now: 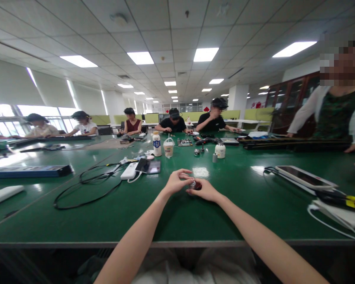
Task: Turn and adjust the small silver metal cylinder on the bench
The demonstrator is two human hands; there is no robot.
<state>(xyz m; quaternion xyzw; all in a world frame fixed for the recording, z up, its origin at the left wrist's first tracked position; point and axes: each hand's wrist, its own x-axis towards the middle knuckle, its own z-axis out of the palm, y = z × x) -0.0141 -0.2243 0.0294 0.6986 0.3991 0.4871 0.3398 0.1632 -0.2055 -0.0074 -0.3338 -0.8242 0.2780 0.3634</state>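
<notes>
Small metal part point(193, 184) between two bare hands, near the front edge of a green table point(91, 225). The right hand point(207, 190) curls its fingers around the part; the left hand point(179, 182) bends narrowly over its top, though whether these fingers grip cannot be told. Beyond stand a bottle point(156, 146) and a cup point(168, 149).

Small metal piece point(193, 184), silvery, bright at top, sitting just ahead of wearer at twelve o'clock! Looks roughly upright, short, rounded. Right hand point(208, 190) wraps it from three o'clock, thumb across near side, hiding much of lower body. Left hand point(176, 184) comes in from nine o'clock, fingertips right by top. Finer detail too small to read; whether base touches table, can't tell.
</notes>
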